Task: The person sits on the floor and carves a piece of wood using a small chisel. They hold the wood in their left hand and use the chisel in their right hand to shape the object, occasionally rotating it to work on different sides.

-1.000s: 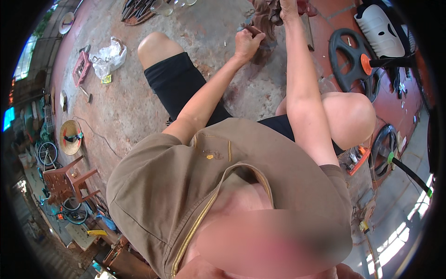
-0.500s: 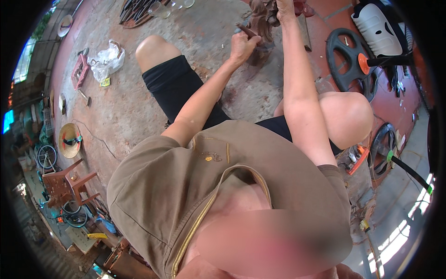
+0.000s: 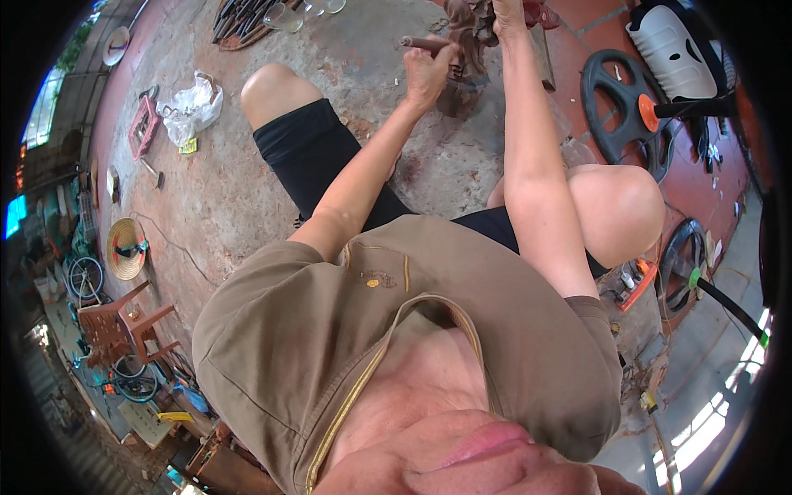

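My left hand (image 3: 426, 76) is closed around a brown stick-like tool (image 3: 415, 42), whose thicker end points left. The tool's other end is hidden against a dark brown carved piece (image 3: 470, 49), wood by its look, with curling shapes. At the top edge, my right hand (image 3: 509, 18) grips the upper right side of that carving, its fingers partly hidden. The carving stands on the stained grey concrete (image 3: 346, 62) in front of my bent knees.
A round tray of dark sticks (image 3: 239, 29) and a clear glass (image 3: 285, 18) lie at the far left. Nearer are a plastic bag (image 3: 191, 111), a pink frame (image 3: 144, 124) and a straw hat (image 3: 126, 247). A fan with a dark round base (image 3: 598, 107) stands at right.
My left hand has shifted slightly left, and the tool has swung from a slant to nearly level. The right hand and the carving have hardly moved.
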The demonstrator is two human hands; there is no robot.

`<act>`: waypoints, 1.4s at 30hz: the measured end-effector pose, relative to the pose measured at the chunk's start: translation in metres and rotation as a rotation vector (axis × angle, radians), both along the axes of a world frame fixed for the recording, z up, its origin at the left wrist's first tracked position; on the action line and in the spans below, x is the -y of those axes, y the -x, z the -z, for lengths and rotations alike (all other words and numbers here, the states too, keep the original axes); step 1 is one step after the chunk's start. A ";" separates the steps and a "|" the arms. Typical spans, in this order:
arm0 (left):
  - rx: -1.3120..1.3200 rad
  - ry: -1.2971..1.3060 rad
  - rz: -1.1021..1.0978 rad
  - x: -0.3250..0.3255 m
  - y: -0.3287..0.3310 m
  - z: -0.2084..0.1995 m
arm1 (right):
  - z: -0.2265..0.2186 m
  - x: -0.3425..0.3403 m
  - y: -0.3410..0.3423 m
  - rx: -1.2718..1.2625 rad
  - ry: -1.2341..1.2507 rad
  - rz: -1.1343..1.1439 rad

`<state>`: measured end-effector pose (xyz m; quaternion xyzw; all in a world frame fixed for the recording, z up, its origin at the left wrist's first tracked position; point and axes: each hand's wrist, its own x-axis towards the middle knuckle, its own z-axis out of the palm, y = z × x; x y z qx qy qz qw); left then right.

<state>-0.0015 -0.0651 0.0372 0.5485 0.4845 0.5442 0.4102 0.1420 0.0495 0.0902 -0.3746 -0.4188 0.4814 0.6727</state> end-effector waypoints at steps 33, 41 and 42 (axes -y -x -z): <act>-0.592 -0.305 -0.200 -0.010 0.009 0.061 | 0.004 0.001 -0.027 -0.118 0.028 0.166; -0.224 -0.450 -0.105 -0.037 -0.027 0.004 | 0.000 0.005 -0.022 -0.073 0.096 0.150; -0.260 -0.493 -0.111 -0.038 -0.029 0.005 | -0.002 0.005 -0.020 -0.041 0.094 0.162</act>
